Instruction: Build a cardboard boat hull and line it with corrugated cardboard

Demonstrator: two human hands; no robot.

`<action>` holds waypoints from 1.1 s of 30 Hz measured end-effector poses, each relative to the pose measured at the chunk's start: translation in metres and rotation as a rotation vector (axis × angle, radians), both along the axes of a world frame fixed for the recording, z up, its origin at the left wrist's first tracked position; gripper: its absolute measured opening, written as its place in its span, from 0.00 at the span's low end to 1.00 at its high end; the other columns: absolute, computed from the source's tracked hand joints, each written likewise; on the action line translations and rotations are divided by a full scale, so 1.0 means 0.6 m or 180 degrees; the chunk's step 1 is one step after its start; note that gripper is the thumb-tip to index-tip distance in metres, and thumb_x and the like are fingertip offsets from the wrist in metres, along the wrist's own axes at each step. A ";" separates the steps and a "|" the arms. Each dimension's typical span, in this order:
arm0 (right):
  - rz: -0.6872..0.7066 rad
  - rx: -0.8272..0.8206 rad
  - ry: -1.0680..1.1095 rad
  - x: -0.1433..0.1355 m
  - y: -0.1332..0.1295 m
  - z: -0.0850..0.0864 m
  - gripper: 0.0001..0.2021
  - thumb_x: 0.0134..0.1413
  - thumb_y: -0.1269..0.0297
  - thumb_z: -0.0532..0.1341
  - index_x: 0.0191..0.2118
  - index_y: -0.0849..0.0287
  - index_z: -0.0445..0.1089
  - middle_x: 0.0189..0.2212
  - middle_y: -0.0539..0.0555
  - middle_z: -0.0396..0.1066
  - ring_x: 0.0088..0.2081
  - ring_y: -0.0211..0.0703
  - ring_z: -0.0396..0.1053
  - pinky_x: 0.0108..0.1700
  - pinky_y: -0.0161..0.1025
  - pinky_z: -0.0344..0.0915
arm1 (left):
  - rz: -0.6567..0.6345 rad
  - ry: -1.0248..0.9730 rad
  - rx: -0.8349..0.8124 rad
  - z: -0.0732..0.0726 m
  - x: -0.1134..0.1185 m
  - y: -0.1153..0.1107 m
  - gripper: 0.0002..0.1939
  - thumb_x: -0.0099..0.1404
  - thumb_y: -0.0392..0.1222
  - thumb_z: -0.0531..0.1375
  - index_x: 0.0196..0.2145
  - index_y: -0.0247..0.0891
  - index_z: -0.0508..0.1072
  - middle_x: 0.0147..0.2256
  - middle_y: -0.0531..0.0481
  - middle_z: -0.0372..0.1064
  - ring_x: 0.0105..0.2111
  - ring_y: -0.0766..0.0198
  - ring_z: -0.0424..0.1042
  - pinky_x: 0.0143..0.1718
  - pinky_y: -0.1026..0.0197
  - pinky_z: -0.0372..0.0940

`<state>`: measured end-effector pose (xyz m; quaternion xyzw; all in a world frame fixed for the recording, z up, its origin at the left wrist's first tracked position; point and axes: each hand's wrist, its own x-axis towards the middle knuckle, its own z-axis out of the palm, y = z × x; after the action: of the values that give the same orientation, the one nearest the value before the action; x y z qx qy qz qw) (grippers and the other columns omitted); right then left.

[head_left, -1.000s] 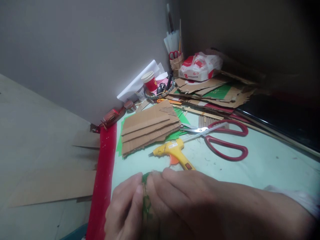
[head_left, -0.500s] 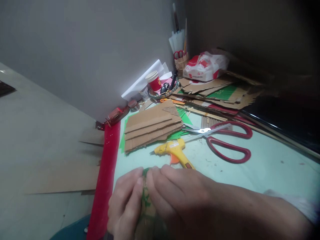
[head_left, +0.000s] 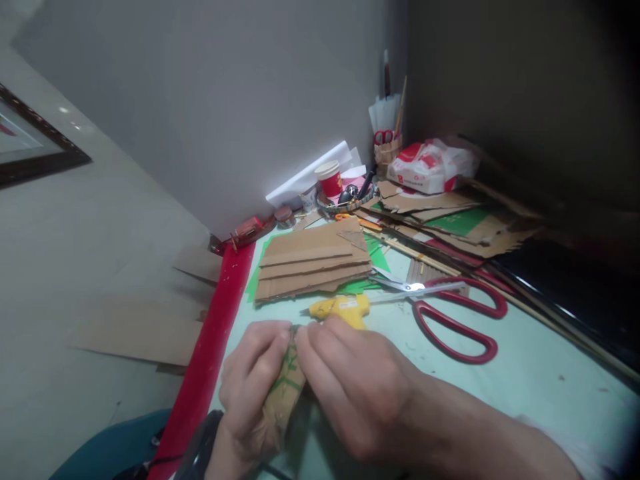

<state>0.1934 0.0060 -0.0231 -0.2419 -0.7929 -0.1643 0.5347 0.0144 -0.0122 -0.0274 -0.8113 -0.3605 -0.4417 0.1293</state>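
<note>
Between my two hands is a narrow piece of brown cardboard (head_left: 284,393) with green printing, bent and creased toward its lower end. My left hand (head_left: 255,373) is closed around its left side, thumb near the top edge. From the other side my right hand (head_left: 350,380) pinches the same top edge, fingertips close to the left thumb. Just beyond the right knuckles lies a yellow glue gun (head_left: 345,308), its handle hidden by that hand. Large scissors (head_left: 450,313) with dark red handles lie farther right, with a pale glue stick across them.
Cut cardboard pieces (head_left: 313,257) lie on green sheets ahead. A red paper cup (head_left: 329,179), a holder with tools (head_left: 387,153) and a white-and-red packet (head_left: 433,167) stand at the back. Piled cardboard (head_left: 450,217) and a black glossy object (head_left: 560,287) are at right.
The view has tilted up, showing a picture frame at left. My hands have turned slightly on the cardboard piece, so more of its green-printed face shows. The right hand now covers the glue gun's handle.
</note>
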 end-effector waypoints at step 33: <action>-0.0767 0.0853 0.0152 0.016 0.038 0.003 0.12 0.60 0.80 0.52 0.38 0.70 0.74 0.28 0.58 0.76 0.30 0.47 0.75 0.26 0.40 0.67 | 0.0074 0.0314 0.0685 0.052 0.055 0.042 0.11 0.71 0.32 0.51 0.37 0.34 0.73 0.30 0.42 0.77 0.31 0.59 0.77 0.28 0.61 0.72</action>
<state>0.2028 0.0287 -0.0211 -0.2656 -0.7163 -0.3255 0.5572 0.0471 0.0133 0.0037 -0.8092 -0.3136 -0.4359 0.2383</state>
